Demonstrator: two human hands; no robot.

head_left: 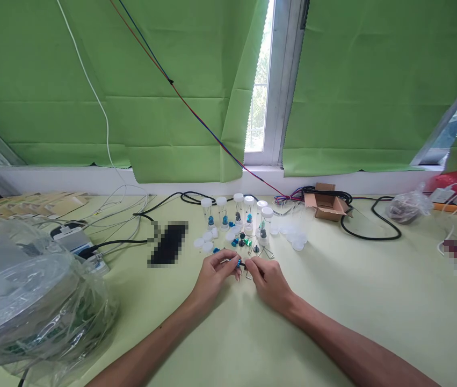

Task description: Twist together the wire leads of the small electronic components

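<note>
Above the near side of the small parts, my left hand (215, 270) pinches a small blue piece (238, 263) between thumb and fingertips. My right hand (269, 279) is closed from the other side, its thumb and forefinger on a small dark piece (243, 264) that meets the blue one. Fingers cover most of both pieces. A thin bent metal key (248, 277) shows just below the right fingertips. Just beyond lie loose blue, green and black parts, a black knob-like part (256, 249) and another L-shaped key (268, 252).
Several clear tubes with white caps (248, 209) stand behind the parts, some holding blue pieces. Round white lids (208, 246) lie left. An open cardboard box (325, 204) and black cable (373, 236) are back right. A plastic-wrapped spool (30, 301) fills the left.
</note>
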